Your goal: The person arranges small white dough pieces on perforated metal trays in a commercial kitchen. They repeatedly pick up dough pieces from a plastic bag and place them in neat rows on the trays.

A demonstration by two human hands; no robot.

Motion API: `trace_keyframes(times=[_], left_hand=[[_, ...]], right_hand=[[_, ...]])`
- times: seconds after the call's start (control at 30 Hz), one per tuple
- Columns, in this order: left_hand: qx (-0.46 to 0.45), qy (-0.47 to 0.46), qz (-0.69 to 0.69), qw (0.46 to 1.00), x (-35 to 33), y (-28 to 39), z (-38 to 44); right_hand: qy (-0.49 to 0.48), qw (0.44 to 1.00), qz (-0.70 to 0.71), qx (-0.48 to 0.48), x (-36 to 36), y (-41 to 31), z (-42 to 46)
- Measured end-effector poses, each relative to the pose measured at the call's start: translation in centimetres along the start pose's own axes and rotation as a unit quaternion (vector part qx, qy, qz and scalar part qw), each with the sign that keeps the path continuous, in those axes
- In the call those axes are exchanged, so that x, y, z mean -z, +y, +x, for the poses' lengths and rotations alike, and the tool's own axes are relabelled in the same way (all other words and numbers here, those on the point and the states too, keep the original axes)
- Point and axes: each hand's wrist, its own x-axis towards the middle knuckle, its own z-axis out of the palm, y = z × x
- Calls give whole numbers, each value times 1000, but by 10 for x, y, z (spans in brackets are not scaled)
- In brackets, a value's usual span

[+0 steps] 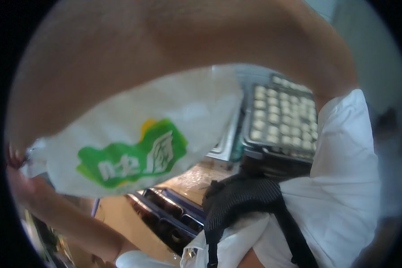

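Observation:
A white plastic bag (201, 110) with a green and yellow print bearing writing fills the middle left, under my raised right forearm. Its narrow, gathered end lies between my hands at the far left rim. My right hand (14, 155) has curled fingers at that end, partly cut off by the dark rim. From below, my left hand (21, 179) reaches the same end; its fingers are blurred and mostly hidden. Both hands appear closed on the gathered plastic, though their exact grip is unclear. The bag's contents cannot be seen.
Trays (263, 145) with rows of round, pale dough pieces stand right of the bag. A metal tray or surface edge (222, 152) shows beside them. Dark containers with blue edges (184, 206) stand below on a tan, partly wet floor (117, 217). A black strap crosses my white shirt.

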Motion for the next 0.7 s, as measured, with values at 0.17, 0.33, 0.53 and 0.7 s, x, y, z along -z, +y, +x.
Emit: trace_keyframes(times=[0.17, 0.33, 0.53, 0.7], left_hand=[[194, -183, -237, 934, -156, -137, -124], [420, -262, -365, 788, -218, -231, -192], [442, -570, -461, 517, -247, -338, -367], [337, -814, -286, 377, -218, -398, -511]], right_hand=[[-85, 958, -217, -169, 133, -56, -84], [-141, 895, -312, -286, 173, -54, -122], [-144, 748, -423, -490, 219, -104, -187], [-56, 668, -440, -597, 215, -139, -254]])
